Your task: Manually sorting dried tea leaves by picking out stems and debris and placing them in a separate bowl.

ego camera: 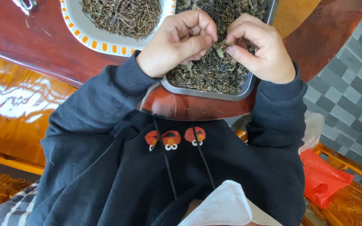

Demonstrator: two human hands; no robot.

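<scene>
A metal tray (214, 94) full of dried dark green leaves (214, 71) sits at the near edge of a red-brown wooden table (30, 37). My left hand (177, 42) and my right hand (260, 46) hover over the tray, fingertips close together, pinching a small bit of dried leaf (221, 51) between them. To the left, a white plate with an orange-patterned rim (93, 35) holds a heap of dried brown stems (122, 14). Dark sleeves cover both forearms.
A red plastic bag (323, 178) lies on a carved wooden seat at the lower right. Grey chequered floor tiles (352, 83) show on the right. A glossy orange wooden surface (13, 113) lies to the left. A white face mask (227, 207) hangs at the bottom.
</scene>
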